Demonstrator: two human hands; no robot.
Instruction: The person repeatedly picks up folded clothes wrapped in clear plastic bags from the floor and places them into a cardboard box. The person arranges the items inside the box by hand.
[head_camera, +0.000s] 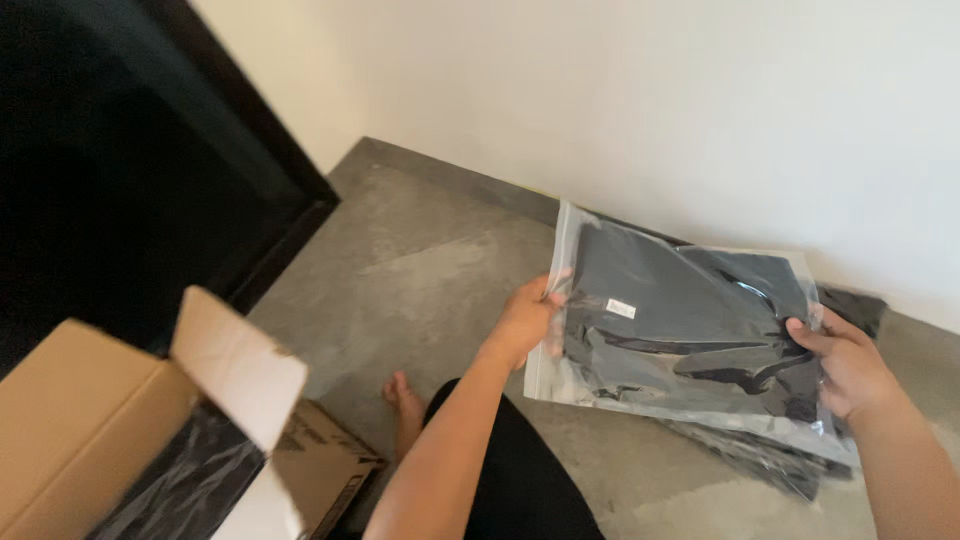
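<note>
Both hands grip one clear bag (690, 330) with a folded black garment inside, held flat just above the floor (420, 270). Left hand (525, 318) is closed on the bag's left edge, thumb on top, fingers under. Right hand (850, 365) pinches the right edge, thumb on top, fingers curled behind. Under the bag lies a stack (770, 455) of similar bagged dark garments by the wall (650, 100). Open box (150, 430) at lower left, flaps up, dark plastic-wrapped items inside. Bare foot (405, 400) near the box.
</note>
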